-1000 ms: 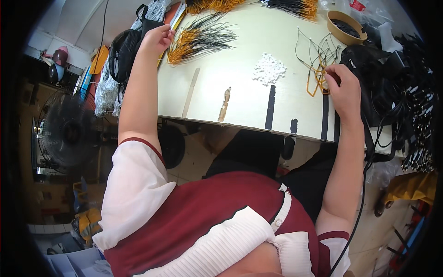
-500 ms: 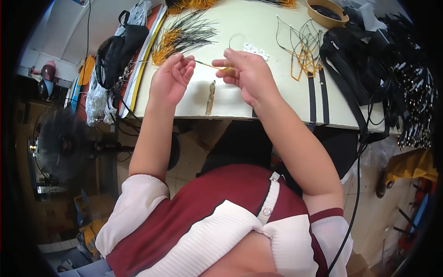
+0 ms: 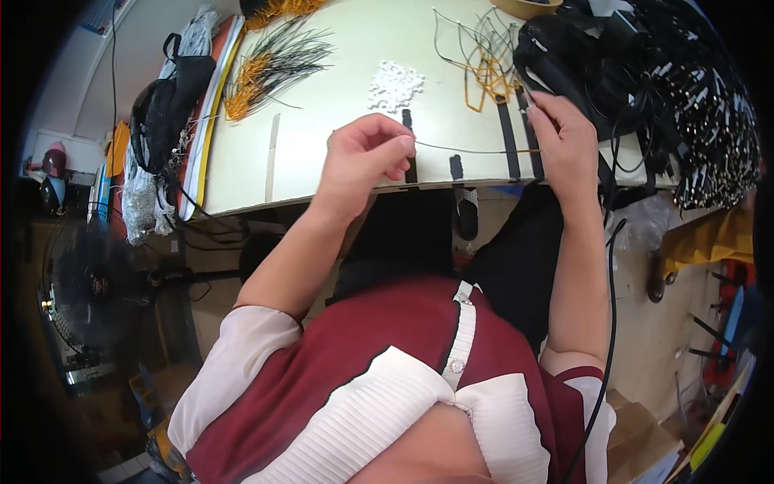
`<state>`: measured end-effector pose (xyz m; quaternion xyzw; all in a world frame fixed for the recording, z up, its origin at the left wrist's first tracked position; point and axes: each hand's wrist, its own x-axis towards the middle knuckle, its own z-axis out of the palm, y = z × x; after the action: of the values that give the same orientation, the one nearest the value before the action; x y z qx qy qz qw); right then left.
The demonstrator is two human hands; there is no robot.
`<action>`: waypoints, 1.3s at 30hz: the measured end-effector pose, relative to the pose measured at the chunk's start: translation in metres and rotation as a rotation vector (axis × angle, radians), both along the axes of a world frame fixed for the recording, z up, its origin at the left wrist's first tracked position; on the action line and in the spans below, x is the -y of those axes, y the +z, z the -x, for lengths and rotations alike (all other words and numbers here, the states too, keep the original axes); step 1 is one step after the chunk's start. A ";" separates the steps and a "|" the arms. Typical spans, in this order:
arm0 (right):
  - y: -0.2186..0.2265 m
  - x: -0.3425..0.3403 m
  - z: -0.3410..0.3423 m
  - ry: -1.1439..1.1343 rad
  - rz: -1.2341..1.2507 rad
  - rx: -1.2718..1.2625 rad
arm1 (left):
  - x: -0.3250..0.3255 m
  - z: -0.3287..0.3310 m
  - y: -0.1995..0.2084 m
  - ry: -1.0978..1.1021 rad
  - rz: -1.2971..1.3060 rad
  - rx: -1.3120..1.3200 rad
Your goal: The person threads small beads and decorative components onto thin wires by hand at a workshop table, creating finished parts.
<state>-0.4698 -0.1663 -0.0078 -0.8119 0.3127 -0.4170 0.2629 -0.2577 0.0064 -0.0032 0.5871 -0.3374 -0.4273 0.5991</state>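
A cord [image 3: 468, 149] stretches from the left hand [image 3: 367, 157] to the right hand [image 3: 564, 137], over the near part of the table [image 3: 351, 52]. Beyond it, a pile of small pieces [image 3: 395, 85] lies on the table, between a bundle of strings [image 3: 270, 73] on the left and loose loops [image 3: 488, 77] on the right. A bowl [image 3: 528, 10] sits behind the loops. Right of the loops lies a bag [image 3: 556, 52], with a heap of cords [image 3: 701, 121] farther right. A fan [image 3: 97, 278] stands left of the table.
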 end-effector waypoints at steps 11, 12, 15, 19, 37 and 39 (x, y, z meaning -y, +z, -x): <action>-0.014 -0.061 -0.043 0.288 -0.275 0.033 | 0.019 0.029 0.000 0.063 -0.083 0.231; -0.016 -0.061 -0.043 0.294 -0.278 0.033 | 0.018 0.026 -0.001 0.068 -0.087 0.232; -0.017 -0.059 -0.044 0.237 -0.174 0.043 | 0.014 0.019 -0.003 -0.013 -0.068 0.194; -0.019 -0.060 -0.044 0.253 -0.155 0.068 | 0.013 0.020 -0.004 0.020 -0.016 0.191; -0.016 -0.056 -0.043 0.264 -0.079 0.046 | 0.018 0.006 -0.007 -0.074 0.023 0.346; -0.016 -0.054 -0.042 0.264 -0.110 0.045 | 0.030 -0.010 -0.005 -0.039 0.065 0.484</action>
<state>-0.4275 -0.1128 -0.0238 -0.8209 0.2195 -0.3789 0.3666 -0.2477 -0.0233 -0.0083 0.6461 -0.4960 -0.2743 0.5111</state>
